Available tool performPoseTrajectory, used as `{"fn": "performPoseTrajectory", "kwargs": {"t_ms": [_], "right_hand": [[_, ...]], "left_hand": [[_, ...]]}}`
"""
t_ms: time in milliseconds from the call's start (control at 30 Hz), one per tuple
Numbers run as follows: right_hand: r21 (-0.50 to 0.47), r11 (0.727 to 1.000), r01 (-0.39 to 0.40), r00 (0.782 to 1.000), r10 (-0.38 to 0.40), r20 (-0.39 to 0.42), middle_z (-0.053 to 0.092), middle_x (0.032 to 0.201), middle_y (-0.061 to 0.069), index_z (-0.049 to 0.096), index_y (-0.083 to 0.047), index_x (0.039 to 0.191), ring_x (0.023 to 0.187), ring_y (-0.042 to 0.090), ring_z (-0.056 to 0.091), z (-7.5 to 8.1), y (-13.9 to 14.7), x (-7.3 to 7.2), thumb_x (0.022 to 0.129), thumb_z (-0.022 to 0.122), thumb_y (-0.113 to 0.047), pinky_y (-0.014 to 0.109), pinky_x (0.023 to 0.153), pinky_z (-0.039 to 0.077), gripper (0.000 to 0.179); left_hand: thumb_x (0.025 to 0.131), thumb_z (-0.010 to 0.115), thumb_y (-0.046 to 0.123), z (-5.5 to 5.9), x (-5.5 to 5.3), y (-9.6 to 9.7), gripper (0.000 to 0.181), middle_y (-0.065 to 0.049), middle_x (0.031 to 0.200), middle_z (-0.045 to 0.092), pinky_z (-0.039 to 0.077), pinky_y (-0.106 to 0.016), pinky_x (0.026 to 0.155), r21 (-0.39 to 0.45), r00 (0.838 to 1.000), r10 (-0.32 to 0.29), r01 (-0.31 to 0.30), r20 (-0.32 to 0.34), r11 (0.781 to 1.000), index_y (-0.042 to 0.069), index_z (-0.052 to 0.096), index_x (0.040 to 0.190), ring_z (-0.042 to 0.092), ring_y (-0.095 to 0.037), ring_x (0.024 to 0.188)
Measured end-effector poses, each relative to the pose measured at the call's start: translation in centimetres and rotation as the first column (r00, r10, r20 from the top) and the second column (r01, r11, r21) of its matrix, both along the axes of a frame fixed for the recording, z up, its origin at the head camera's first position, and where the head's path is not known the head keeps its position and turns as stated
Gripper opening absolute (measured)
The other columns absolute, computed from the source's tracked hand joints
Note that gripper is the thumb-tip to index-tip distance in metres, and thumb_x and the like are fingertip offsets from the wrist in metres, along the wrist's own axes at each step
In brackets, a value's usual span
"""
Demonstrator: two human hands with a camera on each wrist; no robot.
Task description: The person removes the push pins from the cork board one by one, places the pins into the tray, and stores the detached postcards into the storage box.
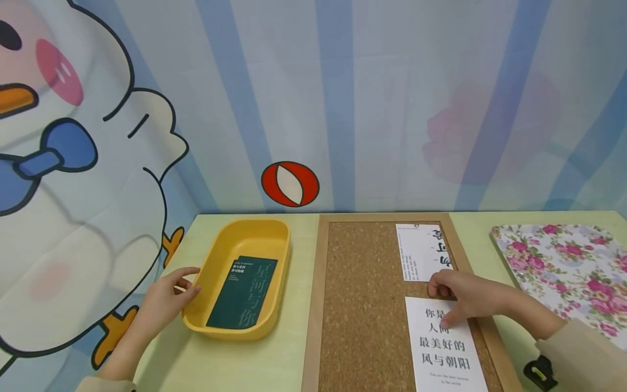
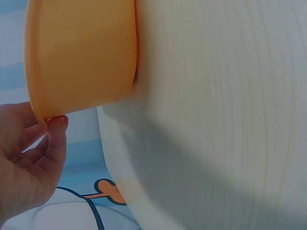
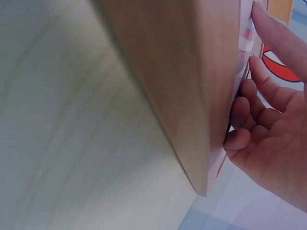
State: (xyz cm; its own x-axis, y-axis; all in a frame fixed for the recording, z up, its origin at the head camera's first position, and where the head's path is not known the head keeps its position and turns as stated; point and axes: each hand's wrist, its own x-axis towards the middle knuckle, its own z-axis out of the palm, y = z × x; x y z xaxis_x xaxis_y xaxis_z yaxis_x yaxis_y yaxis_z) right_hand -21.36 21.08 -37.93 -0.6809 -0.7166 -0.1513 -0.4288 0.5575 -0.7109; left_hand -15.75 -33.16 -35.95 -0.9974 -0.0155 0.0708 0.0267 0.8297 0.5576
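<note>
My left hand [image 1: 168,299] pinches the left rim of a yellow plastic tray [image 1: 284,261] between thumb and fingers, as the left wrist view also shows. Inside the tray lie dark green cards [image 1: 242,294] with pale writing. My right hand [image 1: 472,296] is over the right side of a wood-framed cork board [image 1: 367,305], fingers bent and thumb on a white card [image 1: 443,348] with black characters. Above it, by the fingertips, another white card [image 1: 421,250] lies with its characters turned. In the right wrist view, the fingers [image 3: 242,108] rest at the board's face beyond the frame edge.
A flower-patterned board [image 1: 573,272] lies on the pale wooden table [image 1: 303,245] right of the cork board. A small black object [image 1: 540,373] sits by the right sleeve. Behind the table hangs a blue-striped cloth [image 1: 382,109] with cartoon prints.
</note>
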Motion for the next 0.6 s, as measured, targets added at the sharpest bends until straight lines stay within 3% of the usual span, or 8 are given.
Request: {"fn": "performPoseTrajectory", "kwargs": {"t_ms": [600], "right_hand": [[0.038, 0.999, 0.001, 0.999, -0.003, 0.035, 0.039, 0.073, 0.001, 0.049, -0.006, 0.087, 0.067, 0.010, 0.036, 0.46, -0.40, 0.07, 0.066, 0.083, -0.022, 0.026, 0.057, 0.029, 0.043]], "left_hand": [[0.088, 0.063, 0.009, 0.07, 0.06, 0.21, 0.039, -0.008, 0.082, 0.059, 0.048, -0.025, 0.054, 0.025, 1.000, 0.008, -0.008, 0.006, 1.000, -0.003, 0.054, 0.124, 0.059, -0.019, 0.070]]}}
